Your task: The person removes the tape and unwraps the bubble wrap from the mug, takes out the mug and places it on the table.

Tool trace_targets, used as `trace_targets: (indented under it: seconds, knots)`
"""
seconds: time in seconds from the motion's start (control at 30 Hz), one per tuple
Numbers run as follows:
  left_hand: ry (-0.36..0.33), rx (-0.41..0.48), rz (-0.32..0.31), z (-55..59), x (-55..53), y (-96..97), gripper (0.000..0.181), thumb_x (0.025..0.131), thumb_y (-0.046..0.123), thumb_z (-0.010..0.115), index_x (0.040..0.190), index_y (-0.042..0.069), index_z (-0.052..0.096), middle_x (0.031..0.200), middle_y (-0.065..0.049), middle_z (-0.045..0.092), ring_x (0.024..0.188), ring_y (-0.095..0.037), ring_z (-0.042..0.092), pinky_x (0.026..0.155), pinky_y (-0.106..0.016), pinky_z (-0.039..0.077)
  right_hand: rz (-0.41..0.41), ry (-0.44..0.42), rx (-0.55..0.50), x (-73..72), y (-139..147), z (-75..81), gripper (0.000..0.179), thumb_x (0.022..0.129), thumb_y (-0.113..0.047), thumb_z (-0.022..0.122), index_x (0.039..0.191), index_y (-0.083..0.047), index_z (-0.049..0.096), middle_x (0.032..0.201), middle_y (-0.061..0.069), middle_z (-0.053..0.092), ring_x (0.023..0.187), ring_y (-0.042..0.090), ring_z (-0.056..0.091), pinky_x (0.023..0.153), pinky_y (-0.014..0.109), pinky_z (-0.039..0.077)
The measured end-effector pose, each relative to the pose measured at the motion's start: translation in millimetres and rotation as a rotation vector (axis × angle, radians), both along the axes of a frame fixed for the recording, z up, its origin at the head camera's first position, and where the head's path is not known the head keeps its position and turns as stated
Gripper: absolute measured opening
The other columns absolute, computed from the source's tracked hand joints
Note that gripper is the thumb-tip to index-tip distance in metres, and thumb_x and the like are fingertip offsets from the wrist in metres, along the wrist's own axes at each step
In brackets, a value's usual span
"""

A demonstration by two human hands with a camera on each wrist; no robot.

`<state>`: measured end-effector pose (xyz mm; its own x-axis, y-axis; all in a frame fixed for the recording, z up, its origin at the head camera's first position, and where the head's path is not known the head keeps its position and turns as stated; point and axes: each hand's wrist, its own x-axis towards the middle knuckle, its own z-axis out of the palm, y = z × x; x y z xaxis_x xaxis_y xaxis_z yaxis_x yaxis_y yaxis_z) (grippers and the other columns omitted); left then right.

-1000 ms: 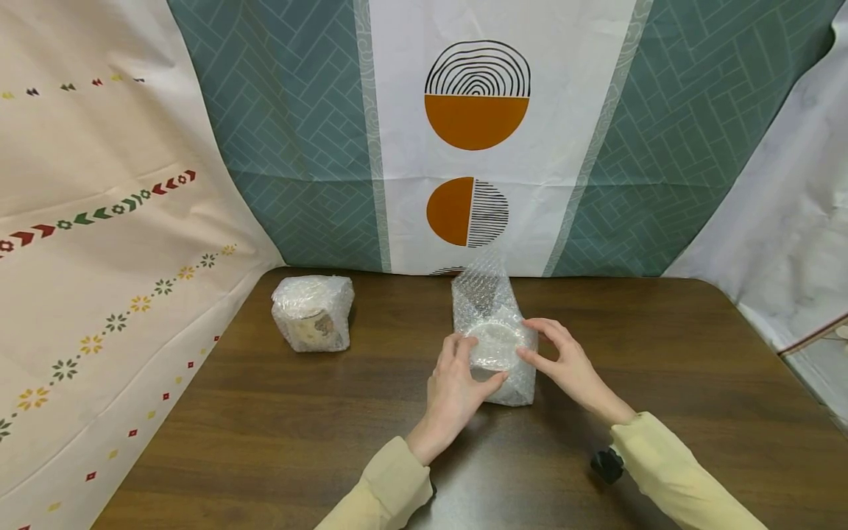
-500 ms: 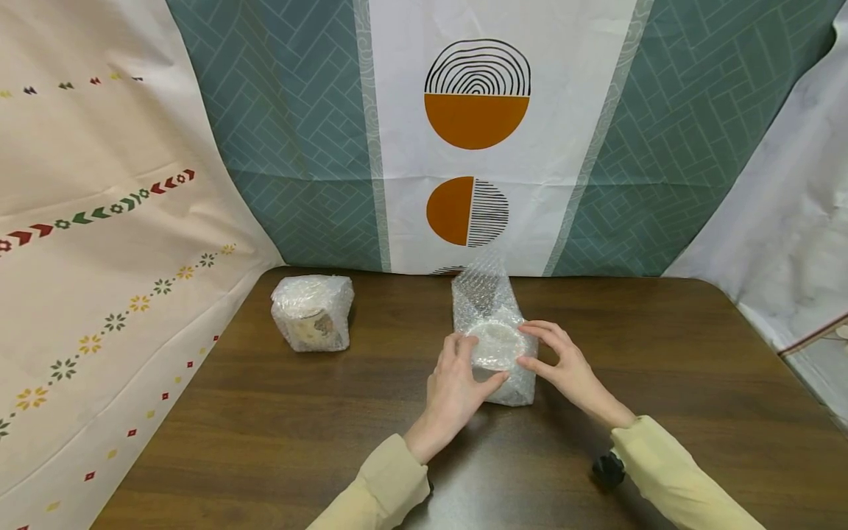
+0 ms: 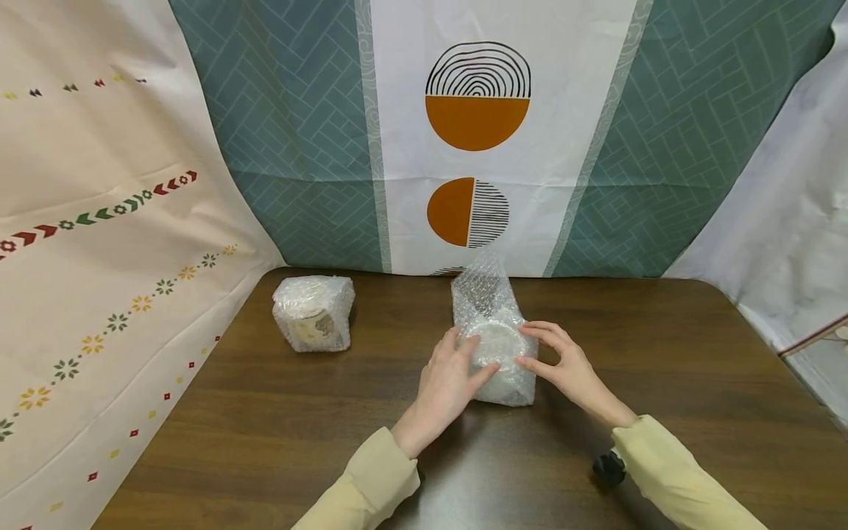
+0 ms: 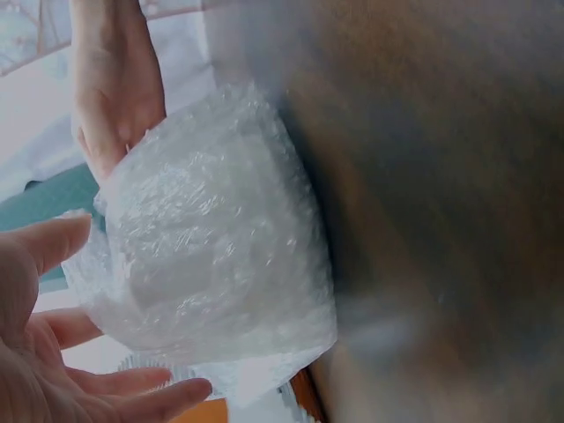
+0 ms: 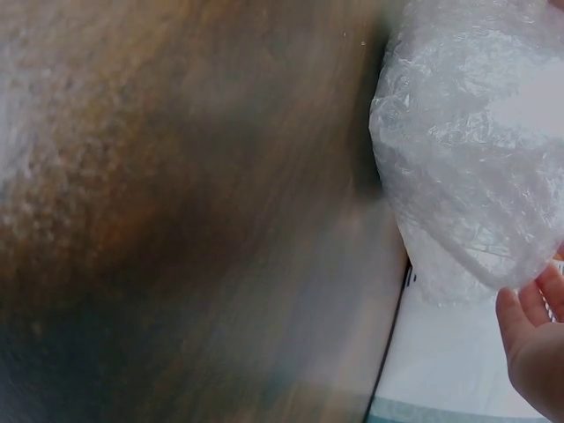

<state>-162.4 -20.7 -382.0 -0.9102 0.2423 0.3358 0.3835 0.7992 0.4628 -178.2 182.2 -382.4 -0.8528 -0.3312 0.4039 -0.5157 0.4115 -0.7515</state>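
Note:
A bubble-wrapped item [image 3: 498, 347] stands on the table, a pale round top showing through the wrap. Its kind is hidden by the layers. My left hand [image 3: 445, 377] is at its left side, thumb and fingers spread; in the left wrist view the left hand's fingers [image 4: 55, 240] lie along the wrap's upper edge. On the opposite side, my right hand [image 3: 568, 368] has its thumb and fingertips against the upper right edge of the wrap. In the right wrist view, the right hand's fingers [image 5: 520, 308] touch the wrap near the top.
A loose flap of bubble wrap [image 3: 482, 288] extends behind the item toward the curtain [image 3: 576, 184]. Another bubble-wrapped item [image 3: 313, 313], cream and brown inside, sits at the table's [image 3: 298, 434] back left.
My left hand has shifted slightly left, its thumb drawing back from the front of the wrap. The right fingertips have slid a little inward along the edge. The wrapped item stays put.

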Motion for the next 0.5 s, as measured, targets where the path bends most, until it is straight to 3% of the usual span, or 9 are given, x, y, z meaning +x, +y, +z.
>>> trace_targets:
  seconds: [0.23, 0.5]
  knots:
    - [0.151, 0.006, -0.061, 4.5, -1.7, -3.3, 0.035, 0.082, 0.029, 0.068, 0.109, 0.007, 0.066, 0.109, -0.009, 0.053, 0.094, -0.023, 0.051, 0.055, -0.028, 0.05, -0.026, 0.0, 0.029, -14.1, 10.1, -23.5, 0.045, 0.079, -0.012, 0.071, 0.12, -0.003, 0.056, 0.127, 0.009, 0.044, 0.116, 0.025, 0.038, 0.089, 0.049, 0.033]
    - [0.177, 0.181, -0.025, 7.8, -4.5, -16.9, 0.026, 0.082, 0.017, 0.067, 0.105, 0.006, 0.065, 0.099, -0.005, 0.06, 0.087, -0.02, 0.059, 0.061, -0.032, 0.05, -0.036, 0.019, 0.018, -17.3, 12.8, -28.4, 0.045, 0.078, -0.016, 0.073, 0.119, -0.004, 0.057, 0.126, 0.005, 0.045, 0.116, 0.021, 0.039, 0.089, 0.044, 0.035]
